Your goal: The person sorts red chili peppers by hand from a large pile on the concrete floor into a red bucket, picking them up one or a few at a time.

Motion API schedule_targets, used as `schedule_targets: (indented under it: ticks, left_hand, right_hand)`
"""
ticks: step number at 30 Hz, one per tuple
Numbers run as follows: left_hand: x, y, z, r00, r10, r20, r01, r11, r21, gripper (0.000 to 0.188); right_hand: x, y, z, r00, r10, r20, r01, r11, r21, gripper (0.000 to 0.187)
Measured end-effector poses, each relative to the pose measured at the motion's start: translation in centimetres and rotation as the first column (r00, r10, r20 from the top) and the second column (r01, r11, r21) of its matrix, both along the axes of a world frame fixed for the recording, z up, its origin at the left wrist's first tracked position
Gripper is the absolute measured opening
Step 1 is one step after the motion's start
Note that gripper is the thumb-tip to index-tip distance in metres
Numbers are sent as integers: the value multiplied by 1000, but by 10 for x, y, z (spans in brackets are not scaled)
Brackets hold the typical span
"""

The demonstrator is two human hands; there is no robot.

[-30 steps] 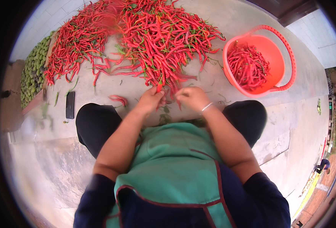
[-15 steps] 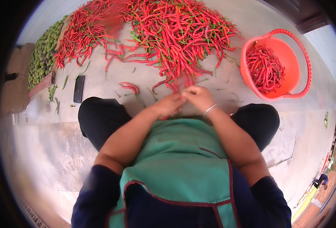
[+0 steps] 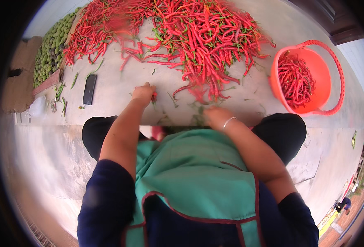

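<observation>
My left hand (image 3: pixel 144 93) is on the pale floor in front of me, left of the middle, with its fingers closed round a red chili pepper (image 3: pixel 154 97). Most of that pepper is hidden by the hand. Near the edge in front of my lap is my right hand (image 3: pixel 218 117), its fingers smeared by motion. Blurred green stems (image 3: pixel 198 117) show just left of its fingertips; whether it holds any I cannot tell. Beyond both hands spreads a large pile of red chili peppers (image 3: pixel 208 41), some with green stems.
At the right stands an orange-red basket (image 3: pixel 324 76) with a raised handle, partly filled with red chilies (image 3: pixel 295 80). A black phone (image 3: pixel 89 89) lies at the left, near loose green chilies (image 3: pixel 64 106). Round green fruit (image 3: pixel 52 51) are heaped far left. A person (image 3: pixel 345 204) is far off at lower right.
My hands were together at the near edge of the pile. The left has moved left and closed over loose chilies there; the right has dropped slightly nearer to me.
</observation>
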State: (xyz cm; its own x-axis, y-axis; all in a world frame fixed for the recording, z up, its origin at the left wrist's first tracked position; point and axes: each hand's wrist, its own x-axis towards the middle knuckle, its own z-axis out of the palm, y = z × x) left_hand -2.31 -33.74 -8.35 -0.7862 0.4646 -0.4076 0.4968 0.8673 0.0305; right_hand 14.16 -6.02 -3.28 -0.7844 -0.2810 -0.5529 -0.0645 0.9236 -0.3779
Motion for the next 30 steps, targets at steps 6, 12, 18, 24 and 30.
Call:
schedule_targets:
  ticks: [6,12,18,24,30]
  left_hand:
    - [5,73,57,820,177,544,-461,769,443,20]
    - [75,131,105,270,-28,963,-871,419,256,18]
    - [90,148,106,362,-54,930,-784,522,336,17]
    - [103,156,59,2,-143,990,-885,460,68,15]
    - [68,131,13,851,130,509,-406,777,481,19]
  right_hand:
    - [-9,14,-11,841,-539,41,410,587,-698,36]
    - [-27,10,27,575,-691,439,526,-99,-845,29]
    - [-17,29,25,653,-680,334,530,97,-842,22]
    - [3,39,-3,640,-537,-550,236,818,-524,11]
    - [22,47,-18,983,-140,-118,146,988,50,11]
